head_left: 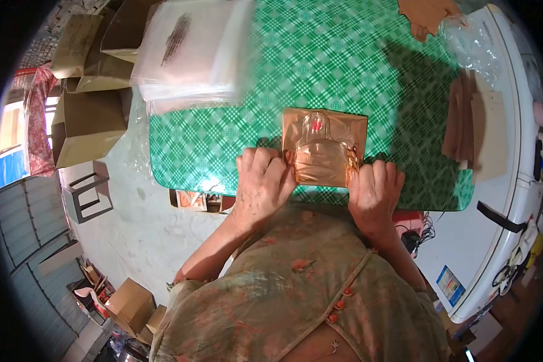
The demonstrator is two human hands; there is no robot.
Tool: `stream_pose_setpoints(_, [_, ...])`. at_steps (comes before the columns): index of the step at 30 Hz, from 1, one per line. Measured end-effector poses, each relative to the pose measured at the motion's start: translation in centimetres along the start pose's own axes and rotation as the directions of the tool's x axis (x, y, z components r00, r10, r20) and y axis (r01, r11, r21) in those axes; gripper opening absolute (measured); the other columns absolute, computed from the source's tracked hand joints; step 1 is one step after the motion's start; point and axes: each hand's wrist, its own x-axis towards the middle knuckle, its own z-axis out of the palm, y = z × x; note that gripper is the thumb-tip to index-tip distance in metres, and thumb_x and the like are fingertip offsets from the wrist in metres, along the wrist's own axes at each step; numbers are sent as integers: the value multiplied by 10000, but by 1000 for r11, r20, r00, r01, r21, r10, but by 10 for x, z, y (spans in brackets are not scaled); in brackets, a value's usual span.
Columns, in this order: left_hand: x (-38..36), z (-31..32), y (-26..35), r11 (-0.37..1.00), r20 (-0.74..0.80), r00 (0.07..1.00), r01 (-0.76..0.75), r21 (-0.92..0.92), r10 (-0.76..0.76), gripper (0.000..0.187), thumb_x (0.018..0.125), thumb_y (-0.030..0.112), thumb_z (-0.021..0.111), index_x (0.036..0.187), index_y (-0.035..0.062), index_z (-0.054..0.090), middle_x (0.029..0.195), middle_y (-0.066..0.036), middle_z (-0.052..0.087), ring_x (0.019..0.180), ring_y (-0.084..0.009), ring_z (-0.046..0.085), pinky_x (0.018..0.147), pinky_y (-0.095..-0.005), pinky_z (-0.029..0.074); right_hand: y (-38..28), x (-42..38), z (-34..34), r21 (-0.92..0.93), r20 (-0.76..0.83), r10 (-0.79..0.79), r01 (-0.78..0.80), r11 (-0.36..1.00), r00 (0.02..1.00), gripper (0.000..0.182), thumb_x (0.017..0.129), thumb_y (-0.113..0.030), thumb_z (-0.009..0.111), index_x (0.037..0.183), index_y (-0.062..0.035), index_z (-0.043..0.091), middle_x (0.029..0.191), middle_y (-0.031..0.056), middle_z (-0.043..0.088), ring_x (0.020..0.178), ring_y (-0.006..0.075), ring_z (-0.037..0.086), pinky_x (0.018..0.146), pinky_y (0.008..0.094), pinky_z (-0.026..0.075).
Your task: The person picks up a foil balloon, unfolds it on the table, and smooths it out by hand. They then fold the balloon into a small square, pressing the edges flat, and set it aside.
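Observation:
A flat, square, copper-brown packet [326, 166] lies at the near edge of a table with a green checked cover [320, 66]. Shiny clear film wraps the packet, wrinkled at its lower sides, and a small red mark shows near its top. My left hand [262, 181] is closed on the packet's lower left side, its fingers curled. On the lower right side my right hand [375, 192] grips in the same way. Both thumbs and the fingertips are mostly hidden.
A stack of clear plastic bags [193, 66] lies at the table's far left. Brown flat pieces [457, 120] and a beige sheet [487, 136] lie at the right, near crumpled clear plastic [473, 48]. Open cardboard boxes [93, 117] stand left; a white appliance [458, 253] is on the right.

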Motion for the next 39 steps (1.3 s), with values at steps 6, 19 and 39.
stream_pose_setpoints(6, [-2, 3, -2, 1000, -46, 999, 0, -29, -1, 271, 867, 145, 856, 959, 73, 612, 1006, -100, 573, 917, -315, 504, 827, -450, 395, 1, -1, 1, -2, -18, -22, 22, 1000, 1000, 258, 877, -207, 749, 790, -110, 527, 822, 89, 458, 804, 301, 498, 711, 469, 361])
stream_pose_setpoints(19, [-4, -1, 10, 965, -62, 966, -255, -63, 251, 456, 945, 265, 786, 1290, 25, 609, 1315, -169, 609, 1240, -369, 548, 1056, -495, 423, 0, -2, 0, -5, 5, -14, 14, 1000, 1000, 247, 887, -243, 750, 813, -111, 554, 836, 83, 500, 837, 305, 520, 736, 471, 380])
stream_pose_setpoints(39, [17, 9, 23, 963, 449, 868, -264, 48, 215, 1100, 826, 591, 794, 1665, 53, 328, 1731, -271, 243, 1617, -443, 215, 1316, -558, 210, 13, -6, -4, 165, -48, 58, -49, 985, 997, 203, 893, -199, 748, 956, -89, 589, 892, 96, 544, 853, 319, 532, 765, 484, 383])
